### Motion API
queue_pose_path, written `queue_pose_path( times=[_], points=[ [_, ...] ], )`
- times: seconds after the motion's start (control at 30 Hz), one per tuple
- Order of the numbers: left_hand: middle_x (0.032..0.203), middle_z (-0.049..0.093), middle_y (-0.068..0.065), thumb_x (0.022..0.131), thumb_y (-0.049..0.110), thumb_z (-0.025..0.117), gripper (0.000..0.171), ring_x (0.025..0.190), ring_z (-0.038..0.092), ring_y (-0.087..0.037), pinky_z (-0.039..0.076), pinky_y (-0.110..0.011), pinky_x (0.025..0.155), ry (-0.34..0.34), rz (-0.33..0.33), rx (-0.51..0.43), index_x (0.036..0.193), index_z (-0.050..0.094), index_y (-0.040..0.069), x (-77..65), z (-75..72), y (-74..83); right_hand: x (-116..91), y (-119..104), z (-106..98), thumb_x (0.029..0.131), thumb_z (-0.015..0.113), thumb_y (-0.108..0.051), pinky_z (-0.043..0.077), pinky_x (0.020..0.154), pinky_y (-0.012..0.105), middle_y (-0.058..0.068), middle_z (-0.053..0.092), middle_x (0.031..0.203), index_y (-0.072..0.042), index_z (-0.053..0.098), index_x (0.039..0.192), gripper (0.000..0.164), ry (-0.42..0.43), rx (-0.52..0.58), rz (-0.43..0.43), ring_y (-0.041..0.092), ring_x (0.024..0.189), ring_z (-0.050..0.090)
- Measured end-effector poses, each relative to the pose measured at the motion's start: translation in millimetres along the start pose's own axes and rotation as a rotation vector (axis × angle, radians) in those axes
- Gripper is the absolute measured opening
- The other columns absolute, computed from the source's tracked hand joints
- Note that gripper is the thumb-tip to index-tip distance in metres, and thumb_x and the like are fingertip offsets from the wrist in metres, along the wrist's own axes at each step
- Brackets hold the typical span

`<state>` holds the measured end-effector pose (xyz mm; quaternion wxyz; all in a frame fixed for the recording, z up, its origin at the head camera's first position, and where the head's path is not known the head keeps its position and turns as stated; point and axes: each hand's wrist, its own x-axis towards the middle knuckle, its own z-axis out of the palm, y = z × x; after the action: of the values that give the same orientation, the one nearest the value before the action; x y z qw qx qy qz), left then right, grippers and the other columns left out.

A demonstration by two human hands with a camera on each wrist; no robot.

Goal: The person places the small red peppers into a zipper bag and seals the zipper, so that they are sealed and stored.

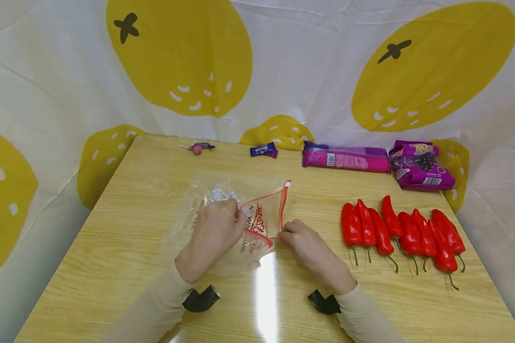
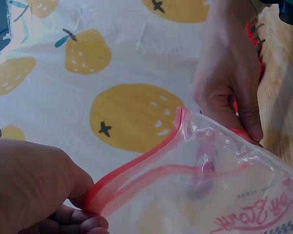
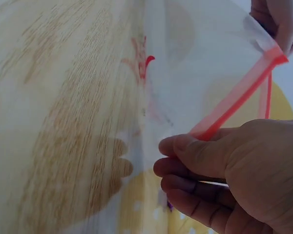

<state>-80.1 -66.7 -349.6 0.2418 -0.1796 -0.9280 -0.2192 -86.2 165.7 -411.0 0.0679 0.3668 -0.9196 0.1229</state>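
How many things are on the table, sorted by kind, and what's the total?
Red peppers: 8
Purple snack packs: 2
Small blue candy bar: 1
Lollipop: 1
Clear zip bag, held at its red strip by the left hand and the right hand: 1
Total: 13

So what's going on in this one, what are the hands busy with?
A person at a wooden table is handling a clear zip bag with a red seal strip. The left hand pinches one side of the bag's mouth and the right hand pinches the other, holding it apart. A row of red peppers lies to the right, untouched. Purple snack packets and small sweets lie along the far edge.
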Motion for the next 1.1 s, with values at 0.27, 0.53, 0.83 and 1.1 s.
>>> queue_pose_path(
  times=[0.27, 0.53, 0.83, 1.1],
  points=[
    [0.047, 0.033, 0.006, 0.081, 0.008, 0.052, 0.029, 0.040, 0.028, -0.008, 0.022, -0.022, 0.035, -0.008, -0.002, -0.002, 0.055, 0.040, 0.014, -1.0, 1.9, 1.1, -1.4, 0.3, 0.1, 0.079, 0.067, -0.003, 0.047, 0.072, 0.029, 0.004, 0.059, 0.091, -0.006, 0.069, 0.097, 0.019, 0.024, -0.030, 0.012, 0.017, 0.082, 0.051],
    [0.048, 0.038, 0.005, 0.082, 0.009, 0.055, 0.026, 0.039, 0.035, -0.009, 0.028, -0.023, 0.034, -0.034, -0.014, 0.006, 0.058, 0.045, 0.013, -1.3, 4.7, -1.1, -21.4, 10.1, -26.8, 0.077, 0.072, -0.017, 0.050, 0.069, 0.034, 0.005, 0.061, 0.094, -0.011, 0.057, 0.122, 0.048, 0.095, -0.103, 0.105, 0.020, 0.080, 0.059],
    [0.051, 0.038, 0.004, 0.083, 0.008, 0.057, 0.022, 0.042, 0.035, -0.009, 0.028, -0.022, 0.036, -0.070, -0.026, 0.003, 0.063, 0.049, 0.011, 0.8, 4.3, -8.7, -88.5, 54.0, -51.6, 0.075, 0.069, -0.017, 0.029, 0.036, 0.029, 0.005, 0.049, 0.065, -0.007, 0.059, 0.083, 0.016, 0.281, -0.298, 0.460, 0.019, 0.043, 0.042],
    [0.050, 0.038, 0.004, 0.084, 0.007, 0.057, 0.021, 0.042, 0.036, -0.010, 0.029, -0.023, 0.036, -0.082, -0.021, 0.004, 0.063, 0.051, 0.009, 1.3, 3.7, -12.7, -105.3, 42.7, -46.7, 0.080, 0.064, -0.039, 0.023, 0.035, 0.030, -0.003, 0.036, 0.045, -0.019, 0.045, 0.057, 0.036, -0.021, -0.246, 0.717, 0.016, 0.039, 0.034]
  ],
)
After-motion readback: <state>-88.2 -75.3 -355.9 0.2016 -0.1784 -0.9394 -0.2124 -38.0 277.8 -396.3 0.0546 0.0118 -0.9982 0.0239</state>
